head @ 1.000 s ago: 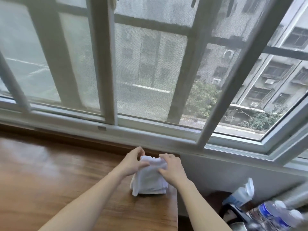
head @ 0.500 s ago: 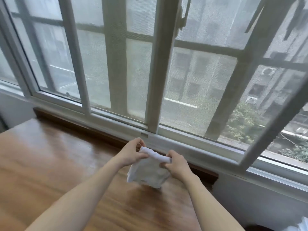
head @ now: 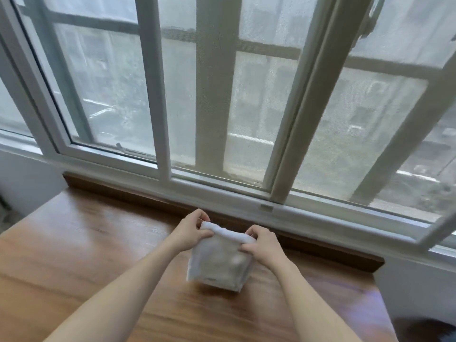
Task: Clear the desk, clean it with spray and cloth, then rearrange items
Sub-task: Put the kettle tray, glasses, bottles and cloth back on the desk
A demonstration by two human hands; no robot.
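Both my left hand (head: 190, 232) and right hand (head: 261, 245) pinch the cloth (head: 218, 264), now lifted and carried left along the desk (head: 86, 243); wiping comes next.

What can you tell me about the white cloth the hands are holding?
The white cloth looks soft and thin, like a folded rag. Its top edge is rolled into a thick band. The left hand pinches one top corner and the right hand pinches the other, stretching it between them. The rest hangs down as a squarish flap over the wooden desk, near the window sill. The picture is too blurry to tell whether its bottom edge touches the wood.
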